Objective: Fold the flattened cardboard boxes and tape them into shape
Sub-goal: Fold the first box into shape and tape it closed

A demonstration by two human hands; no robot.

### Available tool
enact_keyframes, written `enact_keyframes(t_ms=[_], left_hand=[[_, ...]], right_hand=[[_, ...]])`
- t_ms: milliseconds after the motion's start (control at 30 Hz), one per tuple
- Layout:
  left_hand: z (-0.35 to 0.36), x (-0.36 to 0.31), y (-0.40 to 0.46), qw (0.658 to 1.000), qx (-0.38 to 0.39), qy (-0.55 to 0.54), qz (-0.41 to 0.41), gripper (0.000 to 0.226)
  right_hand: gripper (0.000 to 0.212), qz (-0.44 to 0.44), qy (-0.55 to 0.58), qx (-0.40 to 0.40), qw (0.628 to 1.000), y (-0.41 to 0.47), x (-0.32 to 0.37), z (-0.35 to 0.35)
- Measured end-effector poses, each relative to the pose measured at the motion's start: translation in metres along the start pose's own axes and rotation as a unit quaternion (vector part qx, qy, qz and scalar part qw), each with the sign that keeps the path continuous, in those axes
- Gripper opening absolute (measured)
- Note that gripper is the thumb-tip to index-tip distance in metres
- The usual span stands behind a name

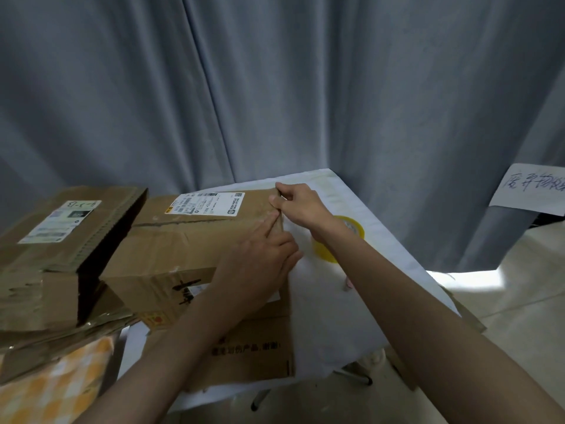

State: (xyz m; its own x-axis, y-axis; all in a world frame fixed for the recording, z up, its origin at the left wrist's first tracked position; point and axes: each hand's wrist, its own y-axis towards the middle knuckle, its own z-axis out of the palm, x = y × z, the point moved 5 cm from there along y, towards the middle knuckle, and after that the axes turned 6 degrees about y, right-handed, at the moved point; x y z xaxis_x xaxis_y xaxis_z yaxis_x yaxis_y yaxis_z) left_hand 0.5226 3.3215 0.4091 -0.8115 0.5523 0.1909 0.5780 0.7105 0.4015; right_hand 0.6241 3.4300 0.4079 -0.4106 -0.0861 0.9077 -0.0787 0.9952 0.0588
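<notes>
A brown cardboard box (183, 240) with a white shipping label stands assembled on the white-covered table (330, 301). My left hand (260, 258) lies on the box's right end, its index finger stretched out and pressing along the right edge. My right hand (295, 205) is at the box's far right corner, thumb and fingers pinching the edge there. A yellow tape roll (342, 240) lies on the table just right of the box, partly hidden behind my right wrist. Whether a strip of tape is under my fingers cannot be made out.
A second folded box (61, 249) sits at the left on a pile of flattened cardboard (61, 341). Another flat printed sheet (253, 347) lies under the box. A grey curtain (275, 87) hangs behind, and a handwritten paper sign (532, 188) is at the right.
</notes>
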Motion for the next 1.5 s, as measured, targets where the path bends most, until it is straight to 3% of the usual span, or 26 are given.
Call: enact_keyframes(t_ms=[33, 133, 300, 367, 467, 533, 600, 667, 833, 933, 1100, 1200, 1333, 1433, 1500], left_hand=[[-0.002, -0.001, 0.002, 1.000, -0.013, -0.004, -0.016, 0.035], [0.003, -0.001, 0.005, 0.998, 0.040, -0.041, -0.037, 0.034], [-0.027, 0.022, -0.018, 0.953, -0.011, -0.301, -0.043, 0.032], [-0.036, 0.048, -0.041, 0.953, -0.056, -0.276, -0.107, 0.029], [-0.047, 0.109, -0.087, 0.955, -0.090, -0.100, -0.263, 0.041], [-0.046, 0.142, -0.113, 0.929, -0.032, -0.061, -0.365, 0.060], [-0.037, 0.155, -0.124, 0.893, 0.028, -0.134, -0.428, 0.073], [-0.031, 0.150, -0.125, 0.887, 0.046, -0.167, -0.428, 0.076], [-0.047, 0.135, -0.117, 0.900, -0.002, -0.162, -0.404, 0.089], [-0.052, 0.121, -0.114, 0.915, -0.003, -0.163, -0.370, 0.097], [-0.043, 0.124, -0.126, 0.917, -0.042, -0.189, -0.349, 0.085], [-0.035, 0.127, -0.130, 0.921, -0.044, -0.213, -0.325, 0.089], [-0.029, 0.128, -0.134, 0.920, -0.052, -0.220, -0.320, 0.090], [-0.031, 0.127, -0.135, 0.921, -0.068, -0.217, -0.316, 0.084], [-0.032, 0.125, -0.134, 0.920, -0.076, -0.214, -0.318, 0.083]], right_hand=[[0.051, 0.003, -0.004, 0.005, 1.000, 0.000, 0.000, 0.000], [0.052, 0.014, -0.029, 0.035, 0.999, -0.002, 0.001, -0.001], [0.060, 0.025, 0.008, 0.083, 0.996, -0.034, 0.008, 0.000], [0.060, 0.026, 0.019, 0.059, 0.998, -0.054, 0.010, -0.001], [0.070, 0.060, 0.005, 0.044, 0.997, -0.084, 0.008, 0.002], [0.073, 0.054, -0.031, 0.041, 0.997, -0.098, 0.008, 0.007], [0.065, 0.040, -0.045, 0.032, 0.998, -0.104, 0.011, 0.013], [0.055, 0.036, -0.034, 0.016, 0.999, -0.102, 0.015, 0.015], [0.042, 0.053, 0.023, -0.061, 0.996, -0.079, 0.019, -0.005], [0.037, 0.045, -0.017, -0.116, 0.992, -0.061, 0.019, -0.021], [0.032, 0.051, 0.070, -0.093, 0.992, -0.043, -0.006, -0.037], [0.023, 0.063, -0.102, -0.073, 0.990, -0.036, -0.043, -0.048], [0.035, 0.115, -0.334, 0.012, 0.935, -0.044, -0.101, -0.037], [0.032, 0.070, -0.385, -0.053, 0.919, -0.048, -0.103, -0.040], [0.032, 0.067, -0.321, -0.110, 0.938, -0.049, -0.096, -0.051]])
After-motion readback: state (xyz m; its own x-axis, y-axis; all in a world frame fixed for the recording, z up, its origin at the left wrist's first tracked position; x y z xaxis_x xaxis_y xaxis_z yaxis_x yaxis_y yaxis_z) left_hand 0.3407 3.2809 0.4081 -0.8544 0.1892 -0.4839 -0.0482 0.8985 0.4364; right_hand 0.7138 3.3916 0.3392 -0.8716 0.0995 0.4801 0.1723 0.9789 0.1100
